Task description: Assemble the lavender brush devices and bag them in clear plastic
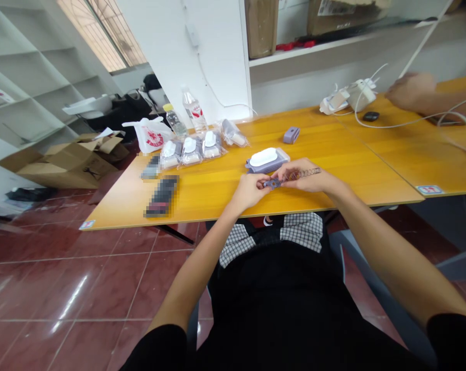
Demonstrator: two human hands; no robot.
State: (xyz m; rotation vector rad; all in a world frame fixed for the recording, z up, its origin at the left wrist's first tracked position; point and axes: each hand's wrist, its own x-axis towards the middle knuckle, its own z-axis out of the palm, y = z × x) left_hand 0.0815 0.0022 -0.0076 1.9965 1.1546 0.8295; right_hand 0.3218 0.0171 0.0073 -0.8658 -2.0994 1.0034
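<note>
Close to the table's front edge, my left hand [249, 191] pinches a small grey plastic part [273, 183] with a round ring-like shape. My right hand [308, 178] meets it from the other side, its fingertips at the same part. A metal coil spring [313, 170] lies across the fingers of my right hand and sticks out to the right. My fingers partly cover the part and the spring's left end. Just behind my hands is a grey-purple plastic housing [269, 164] with a white oval top [262, 157]. Farther back stands a small grey-purple piece [291, 135].
Several bagged grey-and-white units [192, 151] line the table's back left, near two bottles [194, 111] and a plastic bag [152, 136]. A dark blurred-out object [162, 196] lies front left. At right are a white power strip [335, 101], cables and another person's hand [412, 90].
</note>
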